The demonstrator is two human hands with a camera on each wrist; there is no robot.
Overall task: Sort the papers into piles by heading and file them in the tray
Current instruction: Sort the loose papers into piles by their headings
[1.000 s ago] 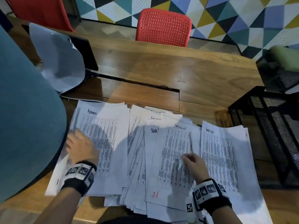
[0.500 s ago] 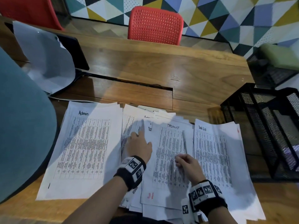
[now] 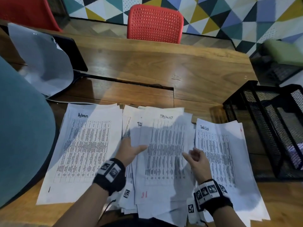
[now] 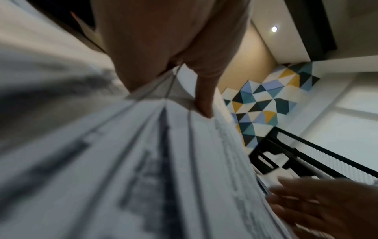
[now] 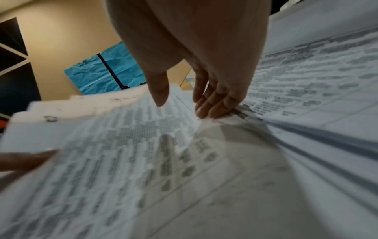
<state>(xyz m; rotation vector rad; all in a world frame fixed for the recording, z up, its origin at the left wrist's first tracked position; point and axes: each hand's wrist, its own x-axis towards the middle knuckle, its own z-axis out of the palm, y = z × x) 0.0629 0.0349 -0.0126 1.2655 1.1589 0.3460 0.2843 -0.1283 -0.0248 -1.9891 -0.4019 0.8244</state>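
Note:
Three paper heaps lie before me on the table. The Admin pile is at the left and the Task List pile at the right. On the loose middle heap a sheet headed Tasklist is raised. My left hand pinches its left edge, thumb on top and fingers hidden beneath. At its right edge my right hand hovers, fingers straight and touching the paper where the sheet meets the right pile. The black mesh tray stands at the far right.
A teal rounded seat back crowds the left side. A dark screen draped with a grey sheet stands at the back left. A red chair faces me across the table, and a cable slot runs behind the papers.
My left hand crossed from the Admin pile to the middle heap, took the Tasklist sheet's left edge and lifted it. My right hand came off the sheet and spread its fingers.

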